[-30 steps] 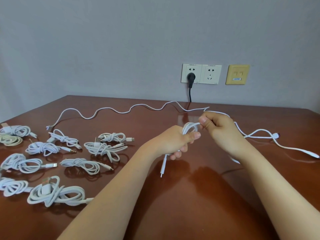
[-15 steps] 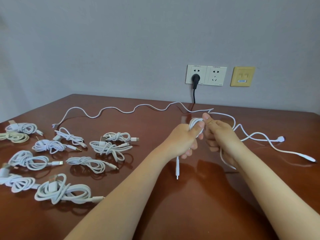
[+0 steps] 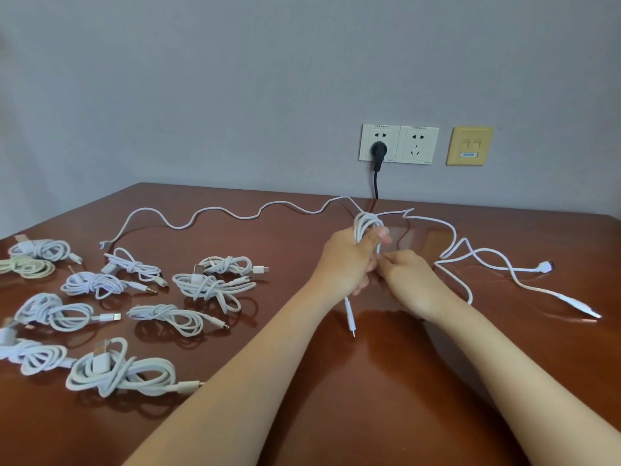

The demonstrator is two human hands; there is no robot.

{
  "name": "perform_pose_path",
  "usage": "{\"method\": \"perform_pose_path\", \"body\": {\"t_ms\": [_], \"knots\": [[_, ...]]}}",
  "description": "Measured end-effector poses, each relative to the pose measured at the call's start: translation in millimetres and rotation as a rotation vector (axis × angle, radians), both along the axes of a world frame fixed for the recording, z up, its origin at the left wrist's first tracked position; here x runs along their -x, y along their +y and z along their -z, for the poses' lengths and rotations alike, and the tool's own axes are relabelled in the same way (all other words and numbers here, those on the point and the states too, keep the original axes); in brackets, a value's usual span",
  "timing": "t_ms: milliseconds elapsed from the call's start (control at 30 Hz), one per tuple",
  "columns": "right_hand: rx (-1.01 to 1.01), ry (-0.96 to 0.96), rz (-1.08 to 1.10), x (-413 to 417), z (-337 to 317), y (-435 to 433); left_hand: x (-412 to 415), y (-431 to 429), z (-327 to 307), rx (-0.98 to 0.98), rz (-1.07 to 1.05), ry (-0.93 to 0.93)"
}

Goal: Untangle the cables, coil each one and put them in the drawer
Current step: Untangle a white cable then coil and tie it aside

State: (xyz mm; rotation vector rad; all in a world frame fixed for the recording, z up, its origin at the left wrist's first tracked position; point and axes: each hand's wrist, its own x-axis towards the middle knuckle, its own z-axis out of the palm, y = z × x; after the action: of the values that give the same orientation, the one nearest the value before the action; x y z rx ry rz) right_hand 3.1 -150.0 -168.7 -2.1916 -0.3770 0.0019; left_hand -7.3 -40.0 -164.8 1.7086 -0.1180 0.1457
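My left hand grips a small coil of white cable above the brown table; loops stick out over my thumb and a plug end dangles below the fist. My right hand sits just right of it and lower, pinching the same cable near the coil. The loose rest of that cable trails right across the table to its plug. A second long white cable snakes along the back of the table. No drawer is in view.
Several coiled and knotted white cables lie in rows on the table's left half, the largest one nearest me. A black plug sits in a wall socket behind the table, its cord dropping to the back edge.
My right hand has dropped from above the coil to below and beside my left hand, carrying the cable round. The loose cable on the right has been drawn in closer.
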Motion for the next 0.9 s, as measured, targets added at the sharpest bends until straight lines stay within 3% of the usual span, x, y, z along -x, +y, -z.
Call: {"method": "perform_pose_path", "body": {"t_ms": [233,333,467,633,733,900], "knots": [[0.252,-0.234,0.016,8,-8,2,-6,7,-2,-0.444,-0.219,-0.185],[0.242,-0.265,-0.011,7,-6,1,-10,11,3,-0.488,-0.296,-0.172],[0.149,-0.23,-0.087,6,0,1,-11,14,2,0.144,-0.152,0.019],[0.039,-0.214,-0.101,5,2,2,-1,8,-12,0.586,0.028,0.129],[0.029,-0.199,-0.155,9,6,7,0,9,-15,0.693,0.092,0.175],[0.141,-0.226,-0.159,14,3,13,0,8,-13,0.63,0.096,0.13]]}}
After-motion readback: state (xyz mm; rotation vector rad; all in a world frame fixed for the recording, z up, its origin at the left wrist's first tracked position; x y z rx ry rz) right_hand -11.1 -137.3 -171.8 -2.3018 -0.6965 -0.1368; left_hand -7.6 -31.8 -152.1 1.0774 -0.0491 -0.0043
